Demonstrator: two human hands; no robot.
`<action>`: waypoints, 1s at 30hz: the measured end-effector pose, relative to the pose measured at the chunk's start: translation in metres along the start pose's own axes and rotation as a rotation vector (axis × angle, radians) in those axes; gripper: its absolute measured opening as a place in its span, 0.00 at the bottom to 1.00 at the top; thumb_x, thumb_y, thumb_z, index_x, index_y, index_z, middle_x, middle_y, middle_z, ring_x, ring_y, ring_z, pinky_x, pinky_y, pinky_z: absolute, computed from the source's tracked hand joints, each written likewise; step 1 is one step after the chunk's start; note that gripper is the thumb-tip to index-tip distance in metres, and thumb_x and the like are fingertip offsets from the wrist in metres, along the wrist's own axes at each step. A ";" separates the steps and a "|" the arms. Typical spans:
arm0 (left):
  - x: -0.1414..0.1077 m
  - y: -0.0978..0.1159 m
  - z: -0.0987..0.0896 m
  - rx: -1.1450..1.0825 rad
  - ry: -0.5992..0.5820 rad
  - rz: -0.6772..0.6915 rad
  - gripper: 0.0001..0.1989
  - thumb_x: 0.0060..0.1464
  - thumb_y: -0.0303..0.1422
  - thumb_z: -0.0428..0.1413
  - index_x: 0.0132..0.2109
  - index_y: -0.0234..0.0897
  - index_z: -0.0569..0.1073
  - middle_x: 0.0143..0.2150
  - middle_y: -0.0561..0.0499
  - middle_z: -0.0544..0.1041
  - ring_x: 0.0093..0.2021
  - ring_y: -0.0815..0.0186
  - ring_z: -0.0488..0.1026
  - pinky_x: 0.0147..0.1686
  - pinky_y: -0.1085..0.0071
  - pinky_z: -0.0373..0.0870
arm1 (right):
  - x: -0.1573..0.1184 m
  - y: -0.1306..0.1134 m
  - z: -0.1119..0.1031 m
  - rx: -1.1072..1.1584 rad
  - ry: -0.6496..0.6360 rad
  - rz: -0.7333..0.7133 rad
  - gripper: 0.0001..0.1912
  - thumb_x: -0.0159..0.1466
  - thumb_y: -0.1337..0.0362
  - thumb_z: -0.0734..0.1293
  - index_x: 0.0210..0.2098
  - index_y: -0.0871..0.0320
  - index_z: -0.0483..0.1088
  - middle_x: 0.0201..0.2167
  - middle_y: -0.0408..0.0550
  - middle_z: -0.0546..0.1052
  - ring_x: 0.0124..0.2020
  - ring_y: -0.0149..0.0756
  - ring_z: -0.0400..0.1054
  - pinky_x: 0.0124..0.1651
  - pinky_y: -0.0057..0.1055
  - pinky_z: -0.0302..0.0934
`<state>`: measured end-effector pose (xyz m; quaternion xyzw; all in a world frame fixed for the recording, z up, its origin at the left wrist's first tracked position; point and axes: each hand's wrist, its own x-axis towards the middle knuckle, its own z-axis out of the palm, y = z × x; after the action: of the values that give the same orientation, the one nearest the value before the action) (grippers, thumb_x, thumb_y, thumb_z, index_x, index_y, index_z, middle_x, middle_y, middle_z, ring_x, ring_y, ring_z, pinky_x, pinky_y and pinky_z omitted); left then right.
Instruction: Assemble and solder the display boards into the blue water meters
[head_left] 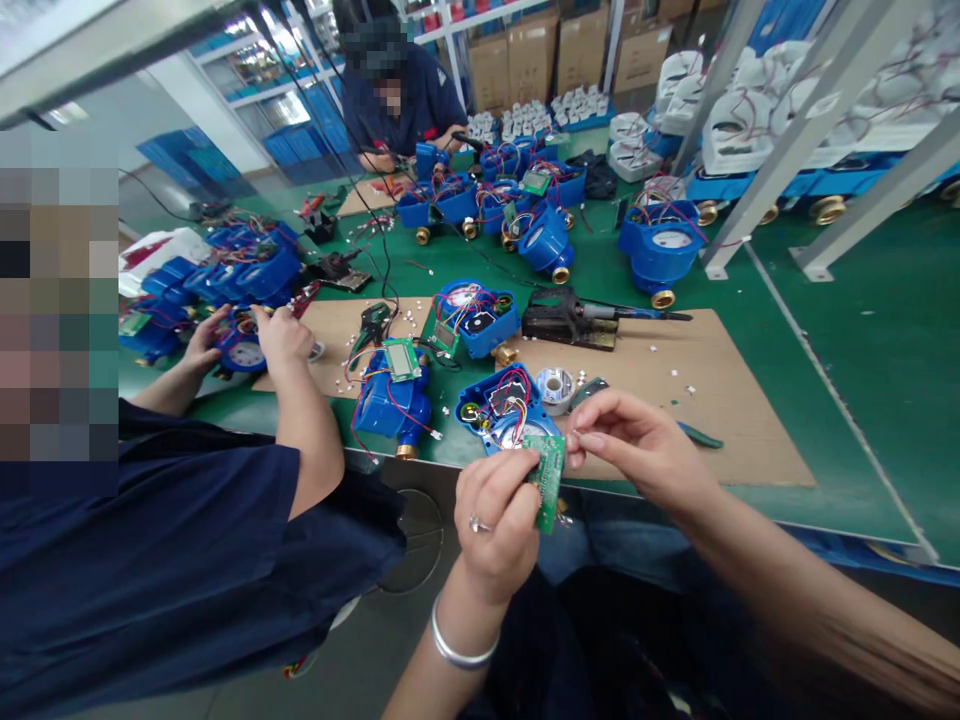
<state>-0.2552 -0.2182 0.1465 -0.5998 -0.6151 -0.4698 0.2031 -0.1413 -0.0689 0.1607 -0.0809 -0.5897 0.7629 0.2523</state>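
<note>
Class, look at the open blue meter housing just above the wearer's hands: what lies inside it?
Inside the open blue meter housing: red, black and white wires and a dark part. The left hand and green circuit board cover its near edge, so what lies there is hidden.

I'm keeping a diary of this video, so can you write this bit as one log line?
left hand: holds green board | right hand: pinches board's top edge | blue meter: open, on table edge behind board
</note>
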 end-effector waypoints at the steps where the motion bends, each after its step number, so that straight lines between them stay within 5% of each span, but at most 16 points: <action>1: -0.002 -0.002 0.000 0.020 -0.010 0.048 0.15 0.48 0.17 0.57 0.40 0.39 0.68 0.47 0.44 0.76 0.49 0.60 0.73 0.44 0.61 0.71 | -0.001 0.002 -0.002 0.015 0.006 0.000 0.06 0.62 0.67 0.69 0.39 0.55 0.70 0.32 0.42 0.75 0.31 0.30 0.73 0.37 0.30 0.70; 10: -0.006 -0.006 0.002 0.058 -0.035 0.151 0.13 0.48 0.19 0.56 0.40 0.38 0.69 0.49 0.43 0.77 0.51 0.59 0.71 0.45 0.62 0.70 | -0.004 0.008 -0.005 0.065 -0.015 -0.016 0.06 0.62 0.69 0.68 0.39 0.54 0.72 0.32 0.42 0.76 0.31 0.30 0.73 0.38 0.30 0.70; 13: -0.003 -0.002 0.004 0.017 -0.025 0.091 0.13 0.47 0.17 0.56 0.39 0.37 0.68 0.49 0.43 0.77 0.50 0.60 0.71 0.46 0.63 0.70 | -0.005 0.007 -0.003 0.052 -0.014 -0.005 0.08 0.62 0.70 0.68 0.40 0.53 0.71 0.33 0.42 0.76 0.32 0.29 0.73 0.38 0.29 0.70; 16: 0.005 0.005 0.005 -0.105 0.020 -0.120 0.14 0.48 0.16 0.56 0.35 0.38 0.65 0.45 0.47 0.77 0.46 0.64 0.72 0.46 0.65 0.70 | -0.004 0.004 0.000 -0.002 0.002 0.000 0.05 0.62 0.69 0.69 0.37 0.55 0.71 0.31 0.42 0.76 0.32 0.29 0.73 0.37 0.28 0.70; 23: 0.018 0.009 0.011 -0.640 0.186 -0.890 0.12 0.52 0.27 0.61 0.38 0.39 0.63 0.43 0.51 0.74 0.43 0.67 0.74 0.45 0.70 0.72 | 0.009 -0.008 0.015 -0.220 0.043 -0.080 0.02 0.61 0.65 0.69 0.33 0.56 0.72 0.32 0.44 0.74 0.32 0.31 0.70 0.38 0.31 0.67; 30: 0.016 0.005 0.013 -0.840 0.251 -1.046 0.14 0.50 0.27 0.62 0.40 0.40 0.65 0.42 0.55 0.74 0.41 0.71 0.73 0.42 0.76 0.70 | 0.016 -0.005 0.018 -0.486 0.064 -0.128 0.02 0.63 0.65 0.68 0.33 0.56 0.72 0.34 0.43 0.74 0.38 0.32 0.67 0.43 0.30 0.61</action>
<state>-0.2495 -0.1999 0.1555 -0.1924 -0.5613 -0.7711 -0.2309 -0.1613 -0.0761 0.1732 -0.1256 -0.7517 0.5780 0.2917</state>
